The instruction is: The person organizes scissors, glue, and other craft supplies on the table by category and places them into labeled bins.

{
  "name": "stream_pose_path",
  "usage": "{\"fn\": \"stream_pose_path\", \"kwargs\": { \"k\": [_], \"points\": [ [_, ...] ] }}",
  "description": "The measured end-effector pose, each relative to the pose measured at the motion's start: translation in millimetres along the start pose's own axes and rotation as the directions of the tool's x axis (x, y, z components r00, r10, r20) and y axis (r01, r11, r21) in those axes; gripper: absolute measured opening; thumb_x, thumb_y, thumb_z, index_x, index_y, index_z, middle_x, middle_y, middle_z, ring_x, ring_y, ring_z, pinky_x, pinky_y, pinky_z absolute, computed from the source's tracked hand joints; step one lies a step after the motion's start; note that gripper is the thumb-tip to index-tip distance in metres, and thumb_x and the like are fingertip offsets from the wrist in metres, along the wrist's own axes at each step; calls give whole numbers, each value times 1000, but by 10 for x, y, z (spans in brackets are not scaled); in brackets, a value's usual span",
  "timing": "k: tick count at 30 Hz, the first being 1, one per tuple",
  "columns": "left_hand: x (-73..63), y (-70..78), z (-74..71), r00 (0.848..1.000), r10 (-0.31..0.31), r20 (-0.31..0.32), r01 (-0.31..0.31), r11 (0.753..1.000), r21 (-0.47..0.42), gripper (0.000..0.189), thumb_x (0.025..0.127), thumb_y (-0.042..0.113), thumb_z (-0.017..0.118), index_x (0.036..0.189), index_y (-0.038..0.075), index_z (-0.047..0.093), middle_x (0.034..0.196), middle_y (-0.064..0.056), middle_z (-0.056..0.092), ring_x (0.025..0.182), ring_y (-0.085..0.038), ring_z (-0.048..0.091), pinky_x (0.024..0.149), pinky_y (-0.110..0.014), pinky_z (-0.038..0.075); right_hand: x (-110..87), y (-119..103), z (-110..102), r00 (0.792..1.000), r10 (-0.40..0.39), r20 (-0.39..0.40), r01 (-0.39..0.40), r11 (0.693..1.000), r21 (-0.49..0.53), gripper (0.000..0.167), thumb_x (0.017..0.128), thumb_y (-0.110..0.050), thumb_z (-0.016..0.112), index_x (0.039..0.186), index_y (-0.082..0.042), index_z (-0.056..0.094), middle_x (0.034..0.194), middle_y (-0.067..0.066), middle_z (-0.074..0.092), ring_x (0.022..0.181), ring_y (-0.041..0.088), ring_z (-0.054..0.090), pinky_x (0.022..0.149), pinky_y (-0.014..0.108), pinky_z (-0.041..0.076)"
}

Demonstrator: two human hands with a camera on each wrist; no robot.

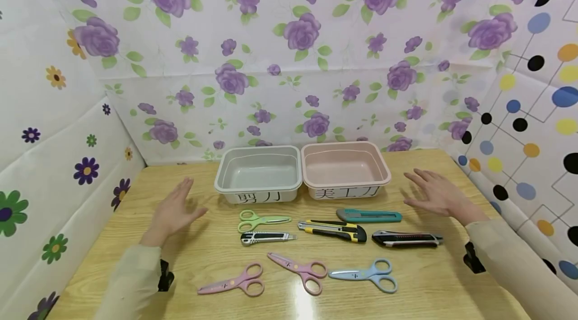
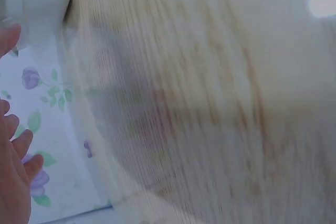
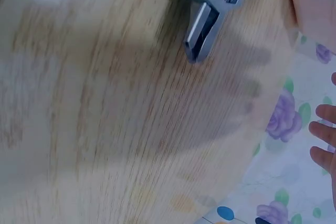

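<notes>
Well, on the wooden table (image 1: 194, 255) before me stand two shallow plastic bins, the grey bin (image 1: 259, 190) on the left and the pink bin (image 1: 345, 164) on the right, side by side, each with black characters on its front. In front of them lie the scissors: blue scissors (image 1: 372, 274) and two pink scissors (image 1: 235, 282) nearest me, green scissors (image 1: 259, 220) just before the grey bin. Among these lie the cutters: a black-and-silver cutter (image 1: 406, 240) at the far right, a yellow-and-black cutter (image 1: 336, 229) near the middle, a teal cutter (image 1: 375, 216) close to the pink bin and, smallest, a slim white-and-black cutter (image 1: 266, 237) beside the green scissors.

The table's back edge runs behind the bins, along the flowered cloth (image 1: 271, 94). I have room on the wood between each hand and its nearer bin, and more to both sides of the scissors.

My left hand (image 1: 171, 214) hovers left of the grey bin, fingers extended, thumb apart, holding nothing. My right hand (image 1: 440, 193) hovers right of the pink bin, fingers loosely spread, likewise unladen.
</notes>
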State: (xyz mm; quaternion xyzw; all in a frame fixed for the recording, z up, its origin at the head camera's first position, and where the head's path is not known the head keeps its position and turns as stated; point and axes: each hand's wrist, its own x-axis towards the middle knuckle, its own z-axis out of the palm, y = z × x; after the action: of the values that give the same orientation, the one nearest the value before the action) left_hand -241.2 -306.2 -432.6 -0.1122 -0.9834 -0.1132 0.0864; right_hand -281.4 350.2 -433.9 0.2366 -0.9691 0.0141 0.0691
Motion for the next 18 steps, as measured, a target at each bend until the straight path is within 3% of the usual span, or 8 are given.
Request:
{"fn": "stream_pose_path", "kwargs": {
  "k": [4, 7, 8, 12, 18],
  "points": [
    [44, 69, 29, 999, -32, 5, 32, 998, -51, 91, 84, 50, 56, 144, -1, 12, 145, -26, 19, 116, -48, 41, 74, -50, 48, -10, -18, 32, 1000, -3, 10, 3, 1000, 19, 79, 82, -60, 52, 138, -5, 37, 134, 28, 38, 118, 46, 38, 92, 61, 32],
    [82, 127, 51, 998, -57, 8, 57, 997, -61, 93, 83, 51, 56, 145, 0, 9, 145, -26, 18, 109, -49, 46, 62, -45, 49, -39, -41, 58, 1000, -6, 5, 6, 1000, 21, 79, 82, -59, 53, 137, -5, 38, 131, 28, 42, 117, 46, 40, 92, 60, 33],
    [94, 144, 53, 998, -63, 6, 63, 996, -67, 93, 83, 52, 56, 145, 0, 10, 145, -26, 19, 108, -49, 47, 61, -45, 49, -48, -50, 64, 1000, -5, 2, 5, 1000, 21, 79, 82, -59, 53, 137, -5, 39, 130, 27, 43, 116, 46, 41, 91, 60, 33],
    [136, 196, 53, 997, -81, 2, 80, 992, -92, 92, 83, 51, 57, 144, -1, 12, 143, -28, 22, 116, -49, 40, 84, -57, 42, -53, -70, 76, 1000, -2, -2, 2, 999, 34, 78, 82, -58, 53, 137, -4, 39, 128, 27, 44, 114, 45, 43, 91, 59, 34],
    [196, 257, 43, 998, -61, 4, 61, 987, -147, 90, 83, 48, 59, 144, -1, 14, 133, -28, 40, 110, -44, 49, 81, -54, 44, -41, -163, 53, 1000, 25, -5, -24, 991, 131, 73, 83, -54, 54, 133, -3, 42, 125, 27, 47, 111, 45, 45, 89, 59, 36]
  ]
}}
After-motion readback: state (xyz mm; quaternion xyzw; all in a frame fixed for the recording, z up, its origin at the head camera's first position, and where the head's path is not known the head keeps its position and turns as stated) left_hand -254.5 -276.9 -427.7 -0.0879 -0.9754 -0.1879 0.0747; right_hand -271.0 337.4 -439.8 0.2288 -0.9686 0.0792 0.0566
